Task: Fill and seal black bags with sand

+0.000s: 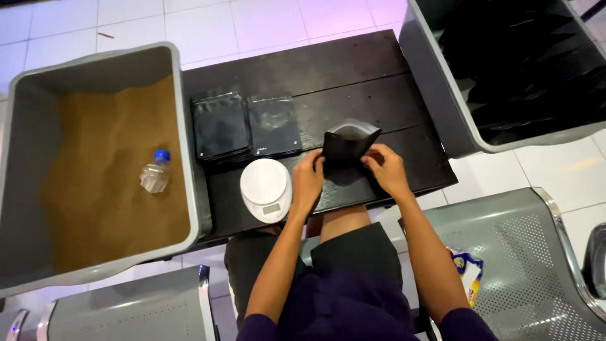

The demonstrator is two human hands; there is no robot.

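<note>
**Both hands pinch an open black pouch upright on the dark table**

The left hand (307, 180) and the right hand (385, 167) each grasp one side edge of a black stand-up pouch (347, 148), fingers closed on the film, holding it upright on the dark wooden table (353, 76) directly in front of the person. Its mouth at the top is spread open and shows a pale, glossy lining; whether anything is inside cannot be told from this angle.

The pouch looks light, thin and pliant, a film that creases and buckles rather than holding its shape, and its surface looks smooth enough to slip. The side seams, where the hands already are, seem the firmest places to hold; squeezing the middle would likely collapse the mouth.

Just beside the left hand sits a round white kitchen scale (266, 188) with nothing on its plate. Behind it lie two flat stacks of empty black pouches (243, 126). To the left stands a large grey bin (186, 145) holding brown powder, with a small clear bottle with a blue cap (155, 172) lying on the powder. A second grey bin (435, 95) at upper right holds dark pouches. Grey perforated metal seats (524, 252) flank the person.
</note>
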